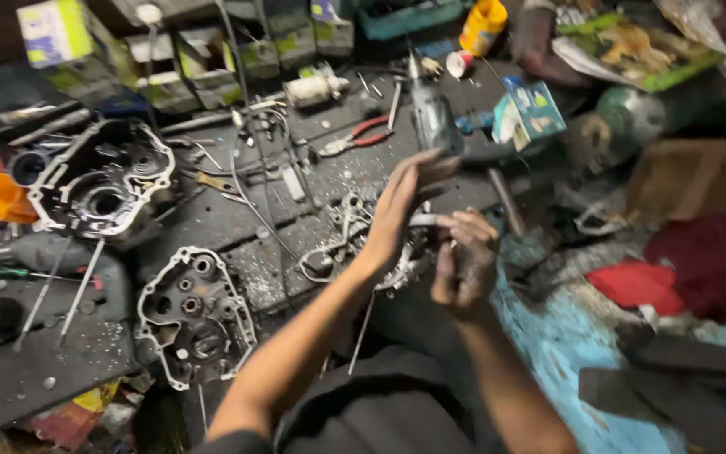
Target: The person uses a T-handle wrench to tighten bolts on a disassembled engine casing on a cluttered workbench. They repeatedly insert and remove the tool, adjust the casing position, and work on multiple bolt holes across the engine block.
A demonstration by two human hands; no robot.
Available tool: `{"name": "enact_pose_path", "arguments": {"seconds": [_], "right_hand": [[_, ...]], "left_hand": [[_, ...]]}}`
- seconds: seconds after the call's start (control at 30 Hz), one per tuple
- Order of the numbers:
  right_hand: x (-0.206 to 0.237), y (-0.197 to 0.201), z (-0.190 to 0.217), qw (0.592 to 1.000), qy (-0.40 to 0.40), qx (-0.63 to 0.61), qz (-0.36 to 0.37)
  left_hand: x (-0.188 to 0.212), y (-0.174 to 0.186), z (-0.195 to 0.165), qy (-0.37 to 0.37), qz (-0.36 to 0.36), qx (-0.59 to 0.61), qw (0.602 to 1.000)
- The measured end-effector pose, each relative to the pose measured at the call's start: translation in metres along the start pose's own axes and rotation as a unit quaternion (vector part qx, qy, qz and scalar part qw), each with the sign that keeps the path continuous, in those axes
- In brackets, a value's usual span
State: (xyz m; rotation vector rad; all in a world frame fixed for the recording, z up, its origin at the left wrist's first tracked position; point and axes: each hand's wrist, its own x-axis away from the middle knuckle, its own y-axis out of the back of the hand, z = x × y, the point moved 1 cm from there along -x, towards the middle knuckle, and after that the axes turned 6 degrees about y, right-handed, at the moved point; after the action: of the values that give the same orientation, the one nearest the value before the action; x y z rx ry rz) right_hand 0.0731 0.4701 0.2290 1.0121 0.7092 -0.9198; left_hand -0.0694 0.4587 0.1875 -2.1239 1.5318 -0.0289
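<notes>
One small metal part (424, 220) sits pinched in right fingers (455, 225); left hand (402, 202) spread; two engine casings (195, 315) nearby.

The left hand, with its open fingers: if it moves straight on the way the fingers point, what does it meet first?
Probably the grey metal power tool lying just beyond the fingertips of the left hand; the fingers point up and to the right, toward it. Depth is unclear, so the hand may pass above it.

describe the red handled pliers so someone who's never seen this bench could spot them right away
Start at the big open engine case on the left of the dark workbench, then look right past the tangle of wires. The pliers lie flat toward the back, the only tool there with red handles.
</notes>
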Motion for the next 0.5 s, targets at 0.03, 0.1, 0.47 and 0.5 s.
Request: {"name": "enact_pose_path", "arguments": {"seconds": [0.03, 0.1, 0.47, 0.5], "right_hand": [[-0.002, 0.014, -0.012, 0.994, 0.041, 0.023, 0.100], [-0.004, 0.027, -0.034, 0.960, 0.137, 0.082, 0.231], [0.003, 0.034, -0.013, 0.907, 0.114, 0.232, 0.332], [0.006, 0.032, 0.000, 0.915, 0.111, 0.247, 0.299]], "left_hand": [[0.022, 0.008, -0.019, -0.021, 0.014, -0.021, 0.999], [0.068, 0.015, -0.045, 0.006, 0.094, -0.110, 0.989], [0.061, 0.004, 0.009, -0.123, 0.084, -0.160, 0.976], [0.052, 0.008, 0.008, -0.119, 0.129, -0.143, 0.974]]}}
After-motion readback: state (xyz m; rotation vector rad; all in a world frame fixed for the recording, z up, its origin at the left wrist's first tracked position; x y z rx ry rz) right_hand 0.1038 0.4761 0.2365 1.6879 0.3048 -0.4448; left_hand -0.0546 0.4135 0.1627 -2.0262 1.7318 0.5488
